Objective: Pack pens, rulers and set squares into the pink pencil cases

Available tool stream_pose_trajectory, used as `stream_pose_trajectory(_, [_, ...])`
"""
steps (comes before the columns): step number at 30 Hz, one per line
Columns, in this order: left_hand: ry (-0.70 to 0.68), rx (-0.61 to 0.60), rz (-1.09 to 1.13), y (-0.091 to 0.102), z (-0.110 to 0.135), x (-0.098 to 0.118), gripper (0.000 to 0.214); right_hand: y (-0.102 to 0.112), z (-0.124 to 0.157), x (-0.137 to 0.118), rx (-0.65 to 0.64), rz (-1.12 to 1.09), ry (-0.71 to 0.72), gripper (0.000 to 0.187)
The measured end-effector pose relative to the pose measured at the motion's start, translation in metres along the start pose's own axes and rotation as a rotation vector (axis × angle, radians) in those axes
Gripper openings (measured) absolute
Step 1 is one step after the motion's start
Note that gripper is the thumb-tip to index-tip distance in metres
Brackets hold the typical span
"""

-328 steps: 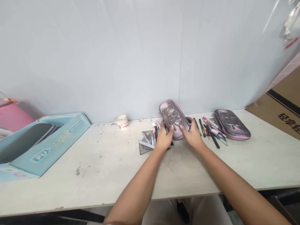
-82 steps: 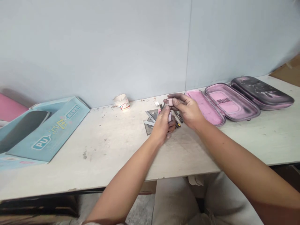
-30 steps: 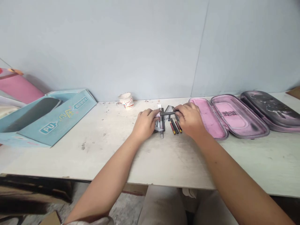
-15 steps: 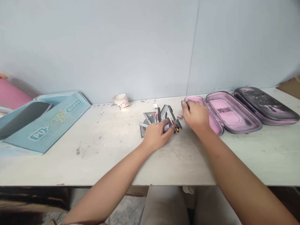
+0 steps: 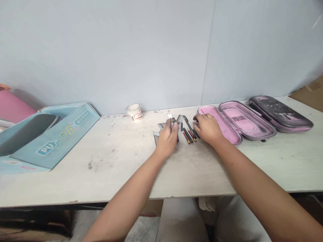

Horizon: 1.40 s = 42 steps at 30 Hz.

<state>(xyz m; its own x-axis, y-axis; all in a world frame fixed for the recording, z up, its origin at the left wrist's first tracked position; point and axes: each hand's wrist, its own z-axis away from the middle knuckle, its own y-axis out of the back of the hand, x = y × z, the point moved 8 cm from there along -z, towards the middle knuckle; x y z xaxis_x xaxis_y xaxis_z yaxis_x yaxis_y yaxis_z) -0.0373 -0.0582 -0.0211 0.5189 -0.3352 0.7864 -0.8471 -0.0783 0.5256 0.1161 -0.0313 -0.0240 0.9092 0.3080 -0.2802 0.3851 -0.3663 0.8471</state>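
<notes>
My left hand (image 5: 167, 138) is closed around a small lavender-and-dark cylindrical object (image 5: 174, 122), whose end shows above the thumb. Beneath and behind that hand lie the set squares (image 5: 156, 134), partly covered. My right hand (image 5: 207, 127) has its fingers curled down at the right edge of the pens; what it pinches, if anything, is hidden. Between both hands lie several pencils (image 5: 191, 134) and a dark pen (image 5: 186, 119). Just right of my right hand, a pink-lined pencil case (image 5: 228, 129) is spread open.
A black-and-pink case (image 5: 282, 114) stands behind the open one. A paper cup (image 5: 134, 112) is near the wall, with a small white eraser-like block (image 5: 170, 116) to its right. At left sits a blue box (image 5: 58, 134) beside a pink object (image 5: 17, 104).
My left hand has lifted the cylindrical object and turned upright, drawing slightly back from the pencils. My right hand has come down and curled beside the pens, over where the pink eraser lay.
</notes>
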Motion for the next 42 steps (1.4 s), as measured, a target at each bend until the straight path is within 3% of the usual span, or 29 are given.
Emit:
stream_pose_trajectory(5, [-0.115,-0.005,-0.079,-0.006,-0.016,0.025,0.029,0.021,0.003,0.010,0.188,-0.750,-0.096,0.019])
stream_pose_trajectory(9, [-0.126,-0.118,-0.112,-0.035,-0.035,0.042,0.028,0.043,0.002,0.026,0.361,-0.968,-0.074,0.019])
stream_pose_trajectory(14, [-0.143,-0.106,-0.143,-0.066,-0.046,0.043,0.028,0.046,-0.001,0.054,0.478,-1.073,-0.140,0.019])
stream_pose_trajectory(18, [-0.168,-0.117,-0.192,-0.078,-0.044,0.037,0.029,0.033,-0.002,0.050,0.386,-1.151,-0.126,0.018])
stream_pose_trajectory(24, [-0.184,-0.119,-0.331,-0.075,-0.039,0.037,0.029,0.028,-0.002,0.040,0.306,-1.145,-0.096,0.016])
stream_pose_trajectory(28, [-0.111,-0.105,-0.445,-0.074,-0.035,0.033,0.032,0.027,0.000,0.039,0.281,-1.140,-0.099,0.018])
stream_pose_trajectory(32, [-0.044,-0.107,-0.472,-0.074,-0.032,0.032,0.035,0.027,0.003,0.041,0.309,-1.139,-0.140,0.019])
stream_pose_trajectory(36, [-0.069,-0.113,-0.507,-0.074,-0.031,0.037,0.035,0.030,0.005,0.042,0.375,-1.159,-0.165,0.019])
stream_pose_trajectory(42, [-0.091,-0.115,-0.604,-0.074,-0.027,0.036,0.033,0.028,0.007,0.037,0.345,-1.060,-0.159,0.019])
